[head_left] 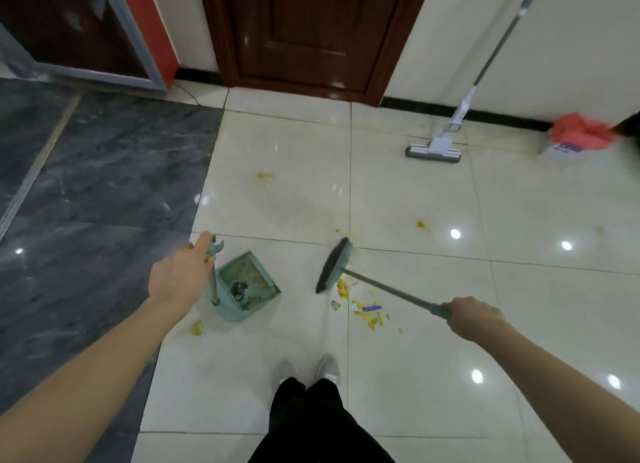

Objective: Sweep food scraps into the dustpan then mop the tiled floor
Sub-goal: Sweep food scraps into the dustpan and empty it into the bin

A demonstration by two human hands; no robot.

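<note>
Fingers of the left hand (180, 275) wrap the green dustpan (247, 286) handle; the right hand (476, 319) grips the broom (334, 265). Yellow food scraps (372, 312) lie on the pale floor (415, 376), between broom and right hand, apart from the dustpan.

Glossy cream tiled floor (433, 376) being bordered at left by dark grey marble strip (86, 192). Being carried on tiles: teal plastic dustpan (247, 286), yellow food scraps (372, 315), grey flat mop (434, 151), white bottle under pink cloth (557, 151), yellow smears (265, 176).
</note>
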